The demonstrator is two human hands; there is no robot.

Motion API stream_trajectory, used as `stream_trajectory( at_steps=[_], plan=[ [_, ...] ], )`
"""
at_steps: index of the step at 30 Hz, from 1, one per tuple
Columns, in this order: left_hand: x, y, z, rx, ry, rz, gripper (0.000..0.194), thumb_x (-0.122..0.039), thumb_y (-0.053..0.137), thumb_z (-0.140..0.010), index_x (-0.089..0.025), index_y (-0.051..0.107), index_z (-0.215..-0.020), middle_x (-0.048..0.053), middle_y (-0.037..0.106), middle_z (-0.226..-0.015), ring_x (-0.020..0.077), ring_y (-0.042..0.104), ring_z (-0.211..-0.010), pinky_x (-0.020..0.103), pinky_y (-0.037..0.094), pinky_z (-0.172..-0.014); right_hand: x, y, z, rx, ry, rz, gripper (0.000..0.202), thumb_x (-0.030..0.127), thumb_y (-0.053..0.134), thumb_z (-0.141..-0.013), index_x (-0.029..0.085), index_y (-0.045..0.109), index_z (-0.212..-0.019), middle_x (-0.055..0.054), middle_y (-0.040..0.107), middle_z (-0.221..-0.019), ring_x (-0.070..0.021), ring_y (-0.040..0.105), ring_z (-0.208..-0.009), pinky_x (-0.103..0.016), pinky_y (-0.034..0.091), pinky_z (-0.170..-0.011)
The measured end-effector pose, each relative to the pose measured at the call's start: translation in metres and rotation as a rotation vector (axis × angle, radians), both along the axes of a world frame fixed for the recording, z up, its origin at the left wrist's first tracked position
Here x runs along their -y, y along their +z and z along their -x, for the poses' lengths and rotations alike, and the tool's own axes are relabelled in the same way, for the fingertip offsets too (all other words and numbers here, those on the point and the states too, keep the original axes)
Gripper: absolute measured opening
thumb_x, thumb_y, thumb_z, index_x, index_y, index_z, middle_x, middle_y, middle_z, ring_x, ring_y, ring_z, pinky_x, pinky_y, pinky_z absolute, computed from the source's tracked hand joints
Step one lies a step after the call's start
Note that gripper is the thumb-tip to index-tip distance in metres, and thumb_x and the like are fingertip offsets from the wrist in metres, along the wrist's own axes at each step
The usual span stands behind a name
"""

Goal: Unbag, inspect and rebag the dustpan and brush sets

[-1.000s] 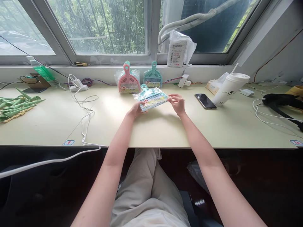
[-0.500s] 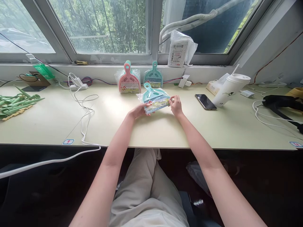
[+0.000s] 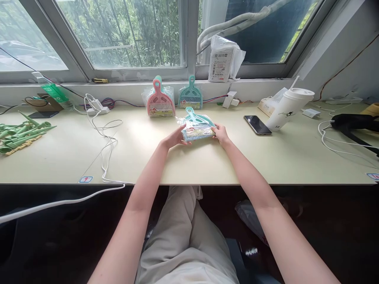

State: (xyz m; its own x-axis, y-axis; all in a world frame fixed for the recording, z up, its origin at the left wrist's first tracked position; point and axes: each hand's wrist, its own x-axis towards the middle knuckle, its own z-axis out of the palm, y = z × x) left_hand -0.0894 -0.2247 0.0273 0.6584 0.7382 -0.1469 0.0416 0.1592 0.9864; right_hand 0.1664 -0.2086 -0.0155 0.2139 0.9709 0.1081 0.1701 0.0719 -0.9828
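A teal dustpan-and-brush set in clear wrap [image 3: 199, 125] is held just above the table, its handle pointing away from me. My left hand [image 3: 177, 137] grips its left edge, and my right hand [image 3: 220, 134] grips the right edge. Behind it, a stack of pink dustpan sets [image 3: 160, 103] stands upright against the wall. A teal dustpan set in wrap [image 3: 190, 96] leans beside the pink ones, on their right.
On the table [image 3: 133, 163], white cables [image 3: 108, 146] run at the left near green rolled pieces [image 3: 22, 134]. A phone [image 3: 257, 125], a white cup [image 3: 289, 110] and a tissue pack [image 3: 271, 103] lie to the right. A wrapped box [image 3: 221, 63] stands on the sill.
The held set has turned to lie more level and its handle has shifted slightly right and nearer. My right hand now has a fuller hold on its right edge.
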Motion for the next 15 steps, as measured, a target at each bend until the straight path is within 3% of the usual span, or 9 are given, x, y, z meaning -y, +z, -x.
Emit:
stream_trajectory(
  at_steps=[3, 6, 10, 15],
  plan=[
    [0.004, 0.002, 0.0, -0.01, 0.038, -0.067, 0.067, -0.06, 0.055, -0.085, -0.018, 0.047, -0.137, 0.014, 0.071, -0.109, 0.0165, 0.07, -0.076, 0.023, 0.053, -0.059, -0.002, -0.002, -0.003, -0.014, -0.03, -0.008, 0.049, 0.033, 0.057, -0.08, 0.012, 0.061, -0.124, -0.008, 0.069, -0.1, -0.0109, 0.057, -0.067, -0.02, 0.05, -0.05],
    [0.007, 0.001, 0.0, -0.03, 0.108, -0.157, 0.075, -0.042, 0.072, -0.077, -0.022, 0.039, -0.141, 0.013, 0.069, -0.113, 0.0156, 0.07, -0.078, 0.023, 0.053, -0.062, -0.002, -0.003, -0.004, -0.037, -0.042, -0.017, 0.048, 0.029, 0.054, -0.082, 0.013, 0.058, -0.127, -0.009, 0.068, -0.107, -0.0112, 0.059, -0.071, -0.018, 0.049, -0.049],
    [0.0, -0.007, -0.003, -0.101, 0.312, -0.109, 0.057, -0.029, 0.069, -0.075, -0.019, 0.049, -0.128, 0.011, 0.068, -0.113, 0.0134, 0.069, -0.068, 0.022, 0.05, -0.057, -0.001, -0.001, 0.0, -0.034, -0.013, -0.022, 0.047, 0.031, 0.055, -0.084, 0.015, 0.054, -0.129, -0.011, 0.067, -0.111, -0.0135, 0.063, -0.074, -0.021, 0.051, -0.049],
    [-0.012, -0.012, -0.006, -0.163, 0.524, -0.076, 0.042, -0.024, 0.063, -0.076, -0.017, 0.055, -0.116, 0.007, 0.07, -0.1, 0.014, 0.067, -0.064, 0.022, 0.049, -0.055, 0.007, 0.006, 0.01, -0.041, 0.075, -0.028, 0.053, 0.05, 0.052, -0.088, 0.016, 0.051, -0.129, -0.014, 0.066, -0.118, -0.0195, 0.069, -0.081, -0.026, 0.054, -0.052]
  ],
)
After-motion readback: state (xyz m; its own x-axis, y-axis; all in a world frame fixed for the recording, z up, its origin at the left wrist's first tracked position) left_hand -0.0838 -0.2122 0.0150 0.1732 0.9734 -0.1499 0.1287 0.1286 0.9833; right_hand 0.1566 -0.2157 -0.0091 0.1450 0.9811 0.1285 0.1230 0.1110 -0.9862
